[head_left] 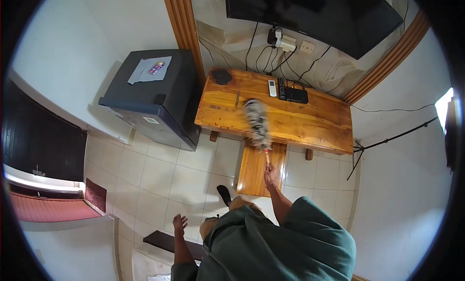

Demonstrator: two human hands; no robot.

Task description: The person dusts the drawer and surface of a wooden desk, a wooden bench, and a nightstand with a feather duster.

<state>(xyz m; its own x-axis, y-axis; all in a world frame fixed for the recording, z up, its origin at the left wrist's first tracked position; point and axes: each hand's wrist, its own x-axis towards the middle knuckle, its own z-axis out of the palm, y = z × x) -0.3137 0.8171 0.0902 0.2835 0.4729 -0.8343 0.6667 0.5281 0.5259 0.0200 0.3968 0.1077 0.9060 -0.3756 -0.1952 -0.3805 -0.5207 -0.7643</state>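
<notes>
My right hand (270, 175) is closed around the handle of a fluffy grey and white duster (258, 123). The duster's head, blurred by motion, lies over the front left part of a wooden table (310, 123). My left hand (179, 224) hangs above the tiled floor, fingers apart, holding nothing. On the table are a white remote (272, 88), a black remote (281, 88), a black box (296, 95) and a dark round patch (221, 77) at the left end.
A dark fridge (145, 94) stands left of the table. Below the table's front edge is a low wooden bench (249, 172). A television (310, 12) and hanging cables are on the wall behind. A tripod (358, 150) stands at the right.
</notes>
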